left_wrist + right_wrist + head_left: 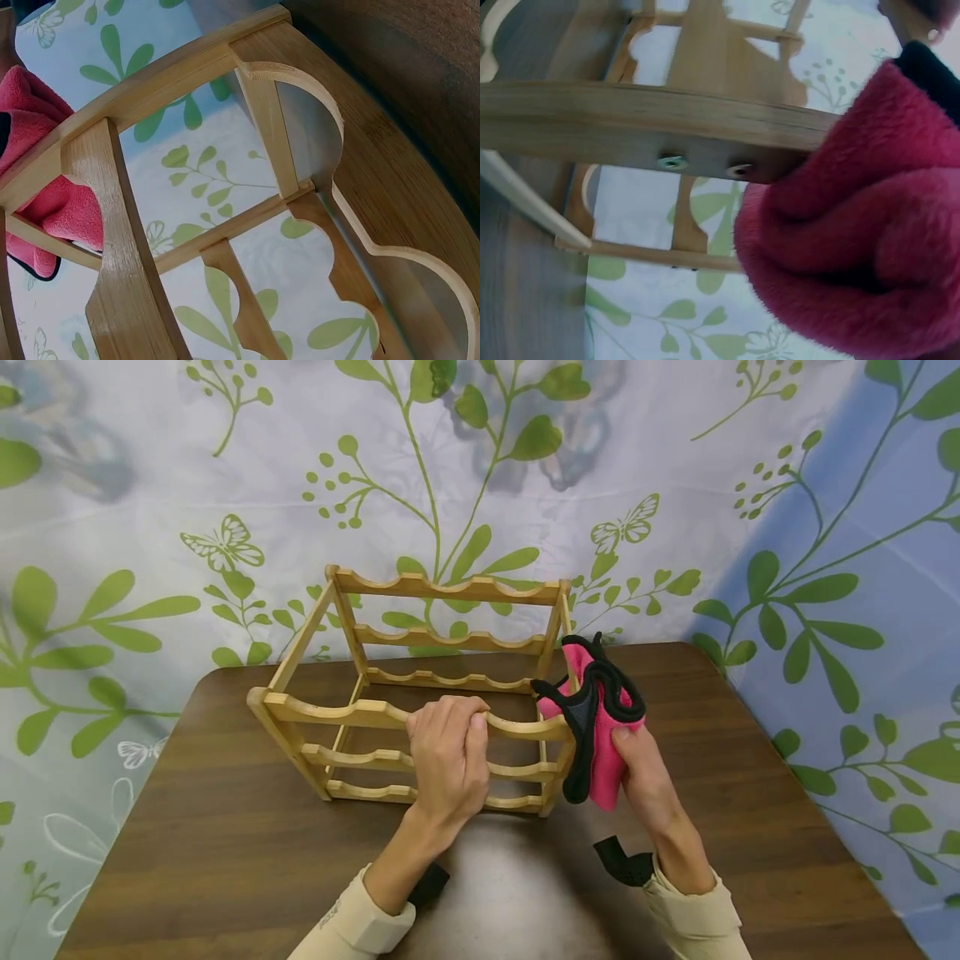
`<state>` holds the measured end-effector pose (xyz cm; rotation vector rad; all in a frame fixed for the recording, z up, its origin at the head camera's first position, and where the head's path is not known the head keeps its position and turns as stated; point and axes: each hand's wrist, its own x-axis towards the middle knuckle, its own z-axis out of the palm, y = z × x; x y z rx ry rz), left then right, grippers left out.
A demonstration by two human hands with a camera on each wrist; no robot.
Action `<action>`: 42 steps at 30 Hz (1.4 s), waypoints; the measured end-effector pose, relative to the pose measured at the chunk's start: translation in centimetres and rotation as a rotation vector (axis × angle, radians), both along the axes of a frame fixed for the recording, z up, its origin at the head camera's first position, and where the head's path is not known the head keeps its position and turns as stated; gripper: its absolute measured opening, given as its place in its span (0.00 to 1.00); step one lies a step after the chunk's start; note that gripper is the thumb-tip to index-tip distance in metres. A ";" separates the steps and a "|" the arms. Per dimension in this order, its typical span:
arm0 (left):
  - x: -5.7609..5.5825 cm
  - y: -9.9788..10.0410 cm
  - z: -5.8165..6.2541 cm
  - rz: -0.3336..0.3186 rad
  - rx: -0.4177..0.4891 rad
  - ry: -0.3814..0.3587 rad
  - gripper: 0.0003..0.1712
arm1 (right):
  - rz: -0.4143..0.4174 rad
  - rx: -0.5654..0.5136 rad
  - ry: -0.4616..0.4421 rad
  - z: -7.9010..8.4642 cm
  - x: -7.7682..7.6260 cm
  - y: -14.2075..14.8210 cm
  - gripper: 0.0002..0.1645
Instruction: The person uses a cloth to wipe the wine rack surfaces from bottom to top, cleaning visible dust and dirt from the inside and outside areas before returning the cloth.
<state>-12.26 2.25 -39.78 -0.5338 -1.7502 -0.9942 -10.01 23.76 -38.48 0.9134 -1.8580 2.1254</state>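
Observation:
A wooden rack (367,713) with scalloped rails, like a wine rack, stands on the table. My left hand (450,756) grips its near top rail around the middle, fingers curled over the wood. At the rack's right end my right hand (645,768) holds a pink cloth (607,760) with black edging and a grey side, wrapped about the upright there. The pink cloth (855,225) looks fluffy in the right wrist view and covers part of a wooden post (630,124) with two screw heads. From the left wrist, the cloth (71,214) shows beyond the rack's end frame (112,225).
The brown wooden table (712,760) extends around the rack. Behind it hangs a pale curtain (285,460) printed with green leaves and butterflies. Black straps (622,862) sit at the wrists, beside cream sleeves (690,902).

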 end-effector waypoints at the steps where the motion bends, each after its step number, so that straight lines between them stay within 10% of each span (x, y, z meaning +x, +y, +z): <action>1: 0.1 0.0 0.0 -0.001 0.005 0.002 0.18 | -0.005 0.014 -0.003 0.1 0.0 0.0 0.19; 14: 0.7 -0.7 0.2 0.025 0.059 0.004 0.08 | -0.099 0.112 -0.078 0.9 0.0 -0.5 0.15; 23: 1.1 -1.6 0.1 0.001 0.081 0.033 0.08 | -0.209 0.281 -0.035 0.9 -1.4 -1.3 0.33; 33: 1.1 -2.6 0.1 -0.019 0.117 0.075 0.08 | -0.523 0.445 -0.012 1.4 -2.5 -2.7 0.30; 42: 1.1 -3.3 0.2 -0.055 0.139 0.085 0.09 | -0.596 0.442 0.030 1.1 -3.1 -2.9 0.28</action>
